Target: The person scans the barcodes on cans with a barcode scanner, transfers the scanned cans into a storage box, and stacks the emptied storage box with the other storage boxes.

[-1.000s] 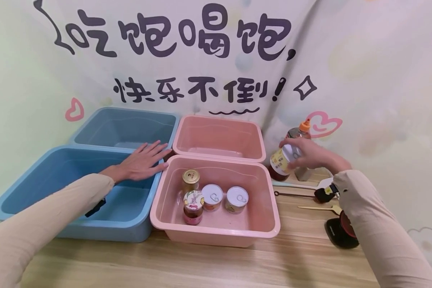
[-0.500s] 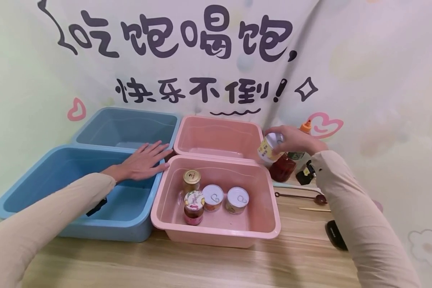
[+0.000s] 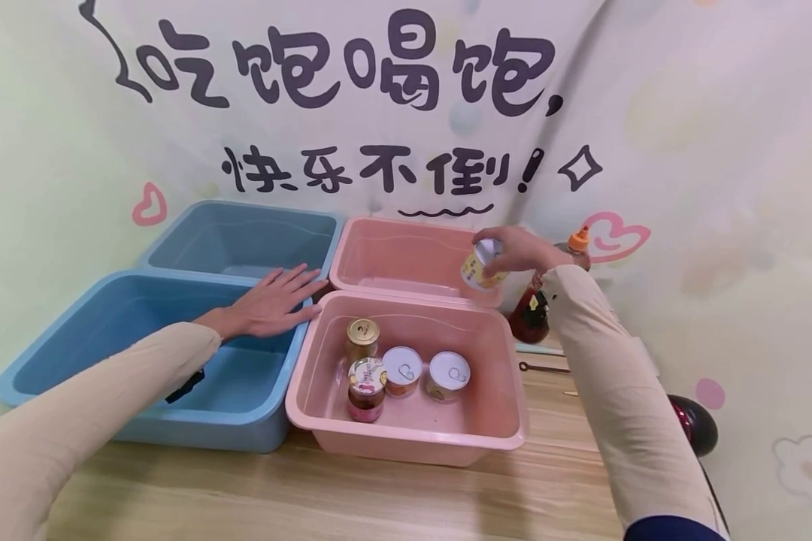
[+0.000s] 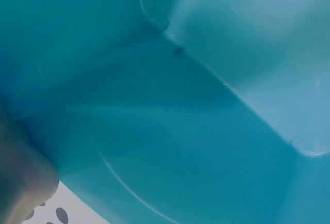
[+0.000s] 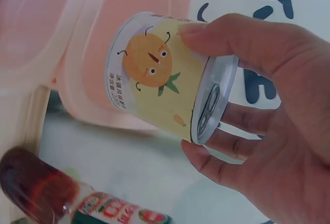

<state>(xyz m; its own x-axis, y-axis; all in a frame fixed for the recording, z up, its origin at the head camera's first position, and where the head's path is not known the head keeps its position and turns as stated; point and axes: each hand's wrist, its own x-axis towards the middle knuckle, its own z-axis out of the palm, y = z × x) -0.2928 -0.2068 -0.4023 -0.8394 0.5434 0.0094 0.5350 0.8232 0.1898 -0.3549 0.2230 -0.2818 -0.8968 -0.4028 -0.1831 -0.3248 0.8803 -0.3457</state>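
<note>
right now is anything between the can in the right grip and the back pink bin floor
Nothing visible is: no object shows inside the back pink bin. The yellow can, held in the right grip, hides part of the bin's right end.

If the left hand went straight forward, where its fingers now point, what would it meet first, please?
The left hand would probably meet the rear pink bin first, at its left rim; the hand's height is unclear, so it might pass over.
</note>
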